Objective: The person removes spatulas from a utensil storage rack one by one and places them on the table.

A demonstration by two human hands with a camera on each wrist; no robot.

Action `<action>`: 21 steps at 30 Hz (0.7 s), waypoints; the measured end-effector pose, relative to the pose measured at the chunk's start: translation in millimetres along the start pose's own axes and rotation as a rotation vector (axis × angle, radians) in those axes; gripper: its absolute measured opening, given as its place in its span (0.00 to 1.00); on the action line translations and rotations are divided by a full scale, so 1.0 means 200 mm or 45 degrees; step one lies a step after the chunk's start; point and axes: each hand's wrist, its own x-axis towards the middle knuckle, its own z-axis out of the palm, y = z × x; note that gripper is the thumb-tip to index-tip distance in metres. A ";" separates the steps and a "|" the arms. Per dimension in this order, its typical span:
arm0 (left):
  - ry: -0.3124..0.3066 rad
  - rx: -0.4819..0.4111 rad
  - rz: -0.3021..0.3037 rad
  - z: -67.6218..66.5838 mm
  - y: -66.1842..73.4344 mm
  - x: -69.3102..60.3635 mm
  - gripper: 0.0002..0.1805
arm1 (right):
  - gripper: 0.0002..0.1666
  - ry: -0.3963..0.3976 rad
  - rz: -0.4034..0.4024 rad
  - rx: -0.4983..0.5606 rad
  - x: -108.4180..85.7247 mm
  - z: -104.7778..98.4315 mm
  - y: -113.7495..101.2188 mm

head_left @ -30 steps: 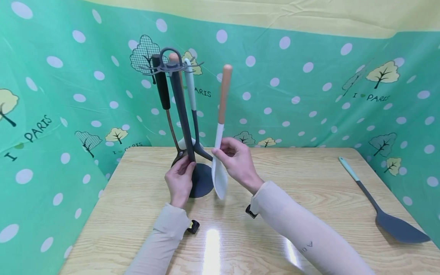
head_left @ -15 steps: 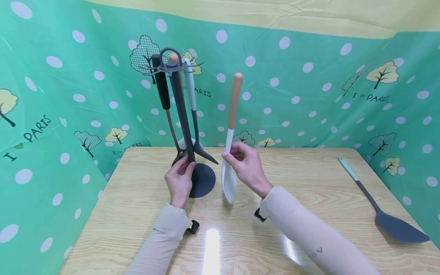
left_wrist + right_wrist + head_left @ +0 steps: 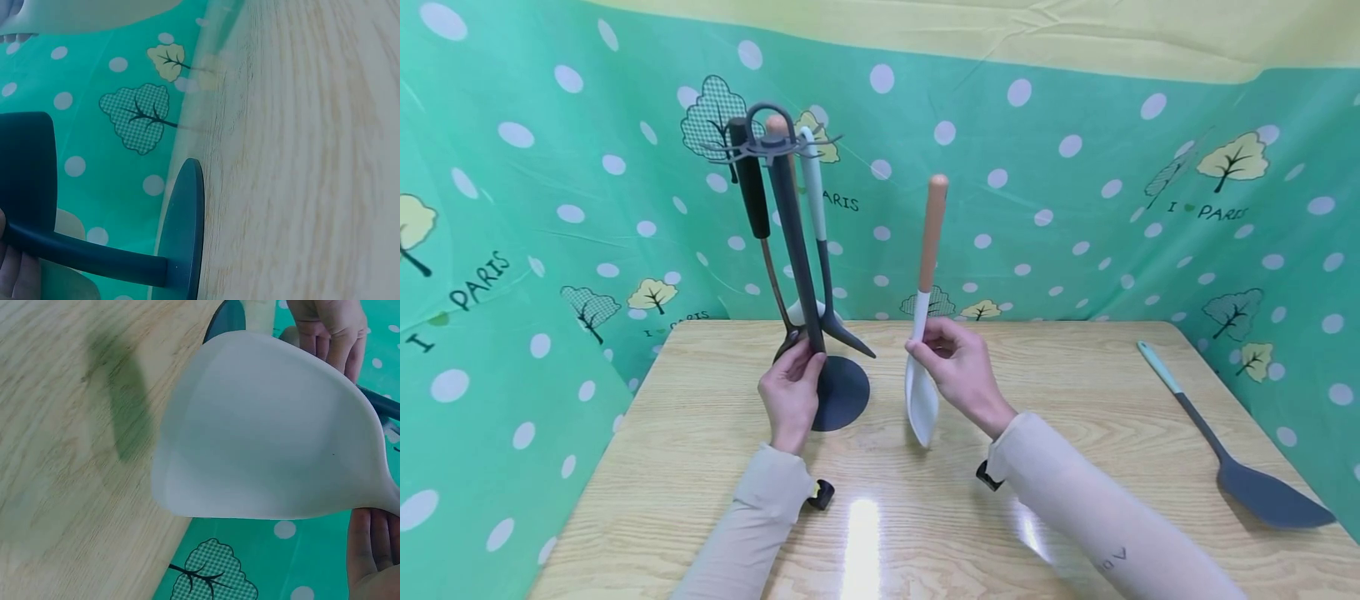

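Note:
My right hand [image 3: 962, 367] pinches the neck of a white spatula [image 3: 922, 400] with a wooden handle. The spatula hangs nearly upright above the table, handle up, right of the dark utensil stand [image 3: 793, 229]. Its broad white blade [image 3: 269, 425] fills much of the right wrist view. Low on the stand's pole, my left hand [image 3: 792, 392] grips it with thumb and fingers. The stand's round base [image 3: 184, 231] rests on the table. From its top ring hang a black-handled utensil [image 3: 749, 187], a mint-handled spatula [image 3: 816, 192] and a wooden-handled utensil [image 3: 777, 126], mostly hidden behind the pole.
Another spatula [image 3: 1262, 493], dark with a mint handle, lies at the right edge of the wooden table [image 3: 1052, 375]. A green dotted cloth [image 3: 1037, 192] closes off the back and sides.
My right hand has carried the white spatula rightward and slightly down, away from the stand. The left hand keeps its place on the pole.

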 end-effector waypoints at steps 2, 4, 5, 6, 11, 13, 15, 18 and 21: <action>0.001 0.001 -0.001 0.00 0.00 0.00 0.16 | 0.08 -0.006 0.016 -0.025 -0.01 -0.01 -0.05; 0.001 0.001 0.001 0.00 0.01 0.00 0.16 | 0.08 -0.010 0.020 -0.035 -0.02 -0.02 -0.05; 0.000 0.000 0.002 0.00 0.01 0.00 0.16 | 0.08 -0.012 0.022 -0.039 -0.02 -0.02 -0.05; 0.000 -0.001 0.003 0.00 0.01 0.00 0.16 | 0.08 -0.013 0.026 -0.044 -0.02 -0.03 -0.05; 0.000 -0.005 0.015 0.00 0.01 0.00 0.16 | 0.09 -0.025 0.033 -0.061 -0.04 -0.05 -0.03; -0.001 -0.004 0.019 0.00 0.01 0.00 0.16 | 0.09 -0.026 0.030 -0.066 -0.05 -0.07 -0.03; -0.001 -0.005 0.021 0.00 0.00 0.00 0.16 | 0.09 -0.025 0.029 -0.066 -0.06 -0.08 -0.02; -0.001 -0.002 0.020 0.00 0.00 0.00 0.16 | 0.09 -0.019 0.039 -0.067 -0.07 -0.10 -0.01; 0.001 0.000 0.014 0.00 0.00 0.00 0.16 | 0.09 -0.014 0.065 -0.085 -0.08 -0.12 -0.01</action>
